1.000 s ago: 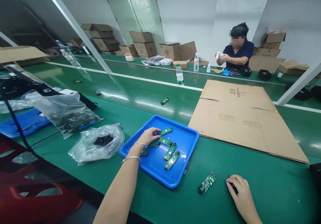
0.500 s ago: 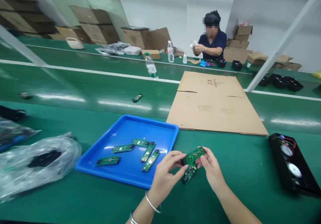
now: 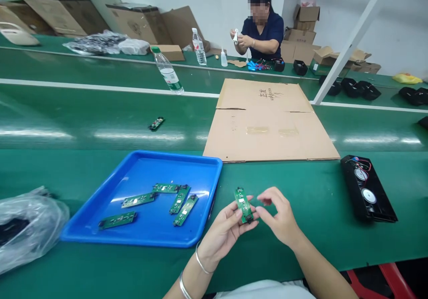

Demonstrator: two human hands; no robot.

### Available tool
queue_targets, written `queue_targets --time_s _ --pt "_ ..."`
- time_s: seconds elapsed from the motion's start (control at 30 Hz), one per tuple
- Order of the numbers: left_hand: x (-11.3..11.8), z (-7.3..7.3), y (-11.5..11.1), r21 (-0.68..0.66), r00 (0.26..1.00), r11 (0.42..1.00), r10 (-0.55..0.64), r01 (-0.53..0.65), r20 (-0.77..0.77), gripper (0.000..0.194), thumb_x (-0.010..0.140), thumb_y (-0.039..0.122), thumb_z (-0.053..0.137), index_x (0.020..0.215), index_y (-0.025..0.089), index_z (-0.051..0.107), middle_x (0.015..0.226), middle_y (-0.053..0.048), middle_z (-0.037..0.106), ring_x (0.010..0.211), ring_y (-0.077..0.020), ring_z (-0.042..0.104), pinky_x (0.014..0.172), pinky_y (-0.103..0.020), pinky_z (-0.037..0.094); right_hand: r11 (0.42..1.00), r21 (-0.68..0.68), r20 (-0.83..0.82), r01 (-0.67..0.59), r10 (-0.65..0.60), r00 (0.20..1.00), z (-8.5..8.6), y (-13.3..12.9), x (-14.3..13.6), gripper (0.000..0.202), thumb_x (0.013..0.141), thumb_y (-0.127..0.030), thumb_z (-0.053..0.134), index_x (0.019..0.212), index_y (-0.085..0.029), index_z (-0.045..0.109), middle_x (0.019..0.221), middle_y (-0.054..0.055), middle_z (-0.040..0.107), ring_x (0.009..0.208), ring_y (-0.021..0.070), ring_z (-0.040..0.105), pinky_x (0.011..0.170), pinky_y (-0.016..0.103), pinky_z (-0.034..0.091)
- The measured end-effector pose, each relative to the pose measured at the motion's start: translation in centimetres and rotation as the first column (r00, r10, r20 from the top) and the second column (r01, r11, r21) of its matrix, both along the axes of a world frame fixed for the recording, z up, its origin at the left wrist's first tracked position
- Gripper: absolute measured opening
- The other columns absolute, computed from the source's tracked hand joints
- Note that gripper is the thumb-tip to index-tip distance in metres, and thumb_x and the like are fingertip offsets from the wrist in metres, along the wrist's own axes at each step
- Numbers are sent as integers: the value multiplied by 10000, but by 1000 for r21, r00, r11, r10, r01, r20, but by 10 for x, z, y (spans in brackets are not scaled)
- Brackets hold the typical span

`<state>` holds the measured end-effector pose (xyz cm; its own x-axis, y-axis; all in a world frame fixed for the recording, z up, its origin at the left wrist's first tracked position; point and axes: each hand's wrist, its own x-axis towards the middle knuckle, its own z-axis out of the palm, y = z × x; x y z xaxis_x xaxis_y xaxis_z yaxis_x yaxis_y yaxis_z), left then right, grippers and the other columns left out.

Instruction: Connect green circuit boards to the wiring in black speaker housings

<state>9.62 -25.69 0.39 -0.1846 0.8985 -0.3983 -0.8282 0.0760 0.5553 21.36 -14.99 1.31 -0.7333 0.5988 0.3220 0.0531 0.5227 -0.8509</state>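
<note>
A green circuit board [image 3: 243, 204] lies across the fingers of my left hand [image 3: 224, 233], its thumb pressing on the board's left edge. My right hand [image 3: 280, 216] is just to the right of the board, fingers apart and curved, with nothing in it that shows. To the left, a blue tray [image 3: 96, 234] bears several similar green boards, one of them [image 3: 117, 220] near its left side and another [image 3: 186, 210] near its right side. Whether a second board is under the held one cannot be seen.
Flat cardboard [image 3: 270, 143] lies beyond my hands. A black housing [image 3: 369, 192] with round silver parts stands right. A plastic bag [image 3: 33, 227] is at left, a small board [image 3: 156, 123] and a bottle [image 3: 170, 76] farther back. A person [image 3: 262, 29] sits opposite.
The view has shifted. The held board has turned more upright in my left hand, and my right hand has let go of it. The second board seen beneath it no longer shows.
</note>
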Motion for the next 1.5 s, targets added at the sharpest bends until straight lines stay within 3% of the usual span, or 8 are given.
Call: queue_targets --time_s 0.13,0.47,0.77,1.0,1.27,1.5 --pt "-1 -1 0 -30 998 998 53 -52 21 373 665 249 745 1007 159 627 846 -28 691 764 -135 635 689 -241 533 969 228 -7 -93 97 995 3 -8 6 70 835 -205 526 848 -189 593 809 27 515 783 145 483 695 276 441" --pt "1 -2 -2 -4 998 998 65 -65 19 348 690 217 725 1016 144 629 834 -38 691 746 -136 637 682 -241 532 957 257 84 -134 116 990 5 -7 3 93 849 -157 488 773 -185 533 780 19 501 754 142 462 680 287 421" --pt "3 -1 -1 2 999 999 47 -47 10 364 671 225 743 1011 141 644 792 -37 706 701 -131 651 637 -233 553 866 470 134 -167 117 984 14 -7 4 140 881 -138 436 759 -166 498 767 29 525 732 141 456 667 287 380" --pt "4 -1 -1 30 998 998 55 -55 -5 370 650 238 760 993 150 656 757 -29 704 688 -133 652 627 -229 556 825 545 94 -147 114 989 15 -6 3 160 884 -131 435 742 -158 505 741 25 535 716 131 463 667 283 372" --pt "-2 -2 -5 -2 998 999 -36 36 -46 403 610 263 787 976 142 669 772 -43 698 653 -135 650 605 -237 567 722 682 57 -113 102 993 11 -5 3 145 870 -128 469 750 -161 544 729 15 572 696 125 467 748 333 392" --pt "-8 -9 -6 2 961 961 -276 276 12 352 645 324 754 906 106 666 713 -53 678 647 -149 669 585 -212 551 573 817 -19 -62 134 991 11 -1 12 91 861 -182 540 805 -138 597 733 41 603 735 150 487 796 372 414"
